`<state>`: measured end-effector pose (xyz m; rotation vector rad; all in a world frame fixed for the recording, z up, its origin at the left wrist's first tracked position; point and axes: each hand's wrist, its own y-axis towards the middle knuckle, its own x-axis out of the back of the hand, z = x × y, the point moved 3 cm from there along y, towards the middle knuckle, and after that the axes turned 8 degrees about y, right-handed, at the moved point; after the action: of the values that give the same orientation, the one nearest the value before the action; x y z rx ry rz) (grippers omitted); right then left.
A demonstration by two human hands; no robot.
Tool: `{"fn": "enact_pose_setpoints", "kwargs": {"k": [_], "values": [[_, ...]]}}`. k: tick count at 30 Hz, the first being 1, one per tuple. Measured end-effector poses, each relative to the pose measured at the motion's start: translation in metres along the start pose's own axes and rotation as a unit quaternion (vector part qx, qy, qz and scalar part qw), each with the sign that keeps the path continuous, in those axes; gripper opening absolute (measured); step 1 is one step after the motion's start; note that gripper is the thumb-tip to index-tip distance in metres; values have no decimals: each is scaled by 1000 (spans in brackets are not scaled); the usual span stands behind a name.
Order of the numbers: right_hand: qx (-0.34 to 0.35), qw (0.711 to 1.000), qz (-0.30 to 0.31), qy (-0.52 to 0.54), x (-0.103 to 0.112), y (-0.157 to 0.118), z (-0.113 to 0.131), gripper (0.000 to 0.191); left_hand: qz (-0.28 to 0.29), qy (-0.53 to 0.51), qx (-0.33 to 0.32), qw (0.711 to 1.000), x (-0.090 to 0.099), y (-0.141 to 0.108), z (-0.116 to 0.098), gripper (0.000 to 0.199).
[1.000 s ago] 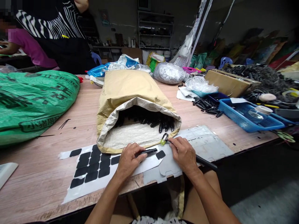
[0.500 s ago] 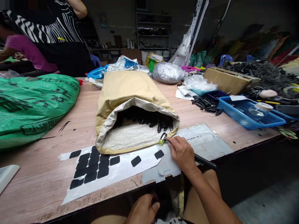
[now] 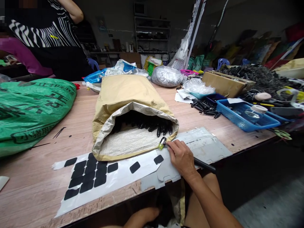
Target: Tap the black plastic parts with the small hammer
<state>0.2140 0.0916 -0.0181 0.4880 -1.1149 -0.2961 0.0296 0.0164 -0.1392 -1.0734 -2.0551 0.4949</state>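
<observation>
Black-handled mallet (image 3: 162, 142) clasped in right hand (image 3: 181, 156), jutting past table edge (image 3: 116, 199), left hand (image 3: 150, 214) below, its grip unclear

The sack (image 3: 133, 90) lies mid-surface (image 3: 28, 177), its mouth toward the near edge, with pieces (image 3: 158, 129) inside. Before it lies the sticker sheet (image 3: 121, 178), stickers (image 3: 88, 177) mostly on its left part; at its right end is the board (image 3: 206, 142). The right hand (image 3: 181, 158) is over the board, holding the hammer (image 3: 162, 143), whose head is near the sack's right rim. The left hand (image 3: 149, 214) is below the near edge. Left of the sack lies another bag (image 3: 35, 110); right, the tray (image 3: 256, 125) with a jar (image 3: 253, 115) in it; behind the tray, the carton (image 3: 220, 84).
</observation>
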Motion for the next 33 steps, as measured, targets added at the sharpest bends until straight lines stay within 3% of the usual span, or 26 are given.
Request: {"fn": "enact_pose_setpoints", "kwargs": {"k": [2,4,6,8,10,11,13,14,16,19,23,28,33], "values": [[3,1000,0,-2,-1,0,0,25,52,72,-27,996,7,-18,-12,43],[5,1000,-1,-4,-1,-1,0,25,123,146,-132,973,25,-43,-38,35],[5,1000,-2,-5,-2,-1,-1,25,169,145,-236,946,54,-67,-70,33],[1,1000,-2,-5,-2,-1,0,26,139,84,-266,950,94,-74,-97,34],[-2,1000,-1,-4,-1,-1,0,26,10,52,-271,961,139,-60,-115,32],[-3,1000,0,-3,-1,-1,0,26,-105,62,-256,959,161,-47,-120,30],[-1,1000,0,-1,0,-1,0,26,-336,117,-163,920,199,-17,-119,27],[0,1000,0,0,0,0,0,26,-405,149,-123,894,212,-1,-118,27],[-1,1000,0,1,0,0,0,25,-465,175,-73,864,227,28,-114,26],[-5,1000,2,0,-1,0,-1,25,-483,187,-35,855,234,53,-109,21],[-6,1000,-1,5,-2,0,-2,25,-480,205,-26,853,233,52,-108,17],[-8,1000,1,9,-1,0,-2,25,-477,193,-74,854,223,8,-100,13],[-8,1000,3,9,-1,0,-2,25,-474,96,-146,863,196,-52,-65,12]]}}
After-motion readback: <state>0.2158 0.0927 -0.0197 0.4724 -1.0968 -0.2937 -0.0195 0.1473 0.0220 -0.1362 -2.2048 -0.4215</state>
